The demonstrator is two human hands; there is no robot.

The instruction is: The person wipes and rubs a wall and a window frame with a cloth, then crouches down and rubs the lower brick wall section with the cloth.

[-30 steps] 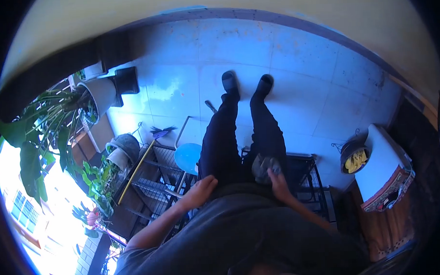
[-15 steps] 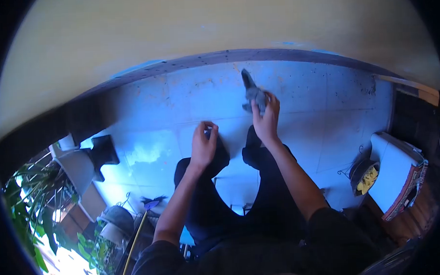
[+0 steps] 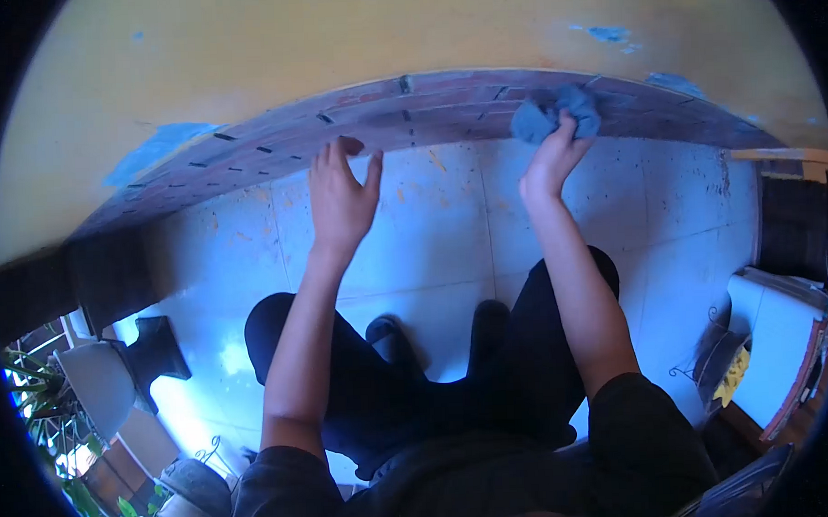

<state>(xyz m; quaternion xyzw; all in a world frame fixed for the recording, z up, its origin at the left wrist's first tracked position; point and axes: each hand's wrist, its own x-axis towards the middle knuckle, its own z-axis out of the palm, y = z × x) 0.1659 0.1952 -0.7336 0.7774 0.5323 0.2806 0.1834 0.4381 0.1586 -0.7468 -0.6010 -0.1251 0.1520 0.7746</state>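
My right hand (image 3: 561,153) grips a bunched grey-blue cloth (image 3: 532,122) against the brick-patterned lower strip (image 3: 454,107) of the wall. Part of the cloth is hidden behind my fingers. Off to the left, my left hand (image 3: 339,193) is raised near the foot of the same strip, thumb and fingers apart, with nothing in it. Above the strip, the yellow wall (image 3: 333,42) has patches of bare blue, such as a peeled patch (image 3: 168,149) at the left.
Pale floor tiles (image 3: 413,231) with scattered orange specks lie beneath my sandalled feet. A white-topped table (image 3: 772,337) and a dark bowl with yellow contents (image 3: 733,375) are at the right. Potted plants (image 3: 49,390) and a grey pot (image 3: 194,494) stand at the left.
My right hand has carried the cloth from above the floor up to the brick strip. My left hand has moved forward and its fingers have spread. The view has shifted closer to the wall.
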